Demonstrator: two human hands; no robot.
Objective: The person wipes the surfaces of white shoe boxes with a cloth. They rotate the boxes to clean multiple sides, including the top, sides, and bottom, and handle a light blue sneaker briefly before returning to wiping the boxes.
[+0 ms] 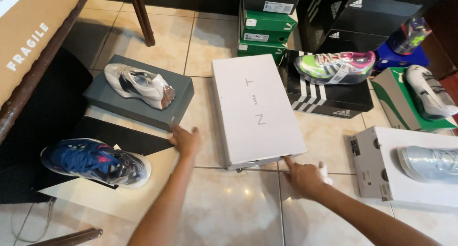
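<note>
A closed white shoebox lies on the tiled floor in the middle. My right hand reaches to its near right corner, index finger touching the lid edge, with a bit of white material tucked in the fingers. My left hand rests on the floor left of the white box, fingertips against the near corner of a grey shoebox that carries a white and silver shoe. Below that, a blue shoe sits on a black and white box.
Black striped box with a green and pink shoe at right. Green boxes stacked behind. A green box with a white shoe, a white box with a silver shoe. Cardboard carton and table leg at left.
</note>
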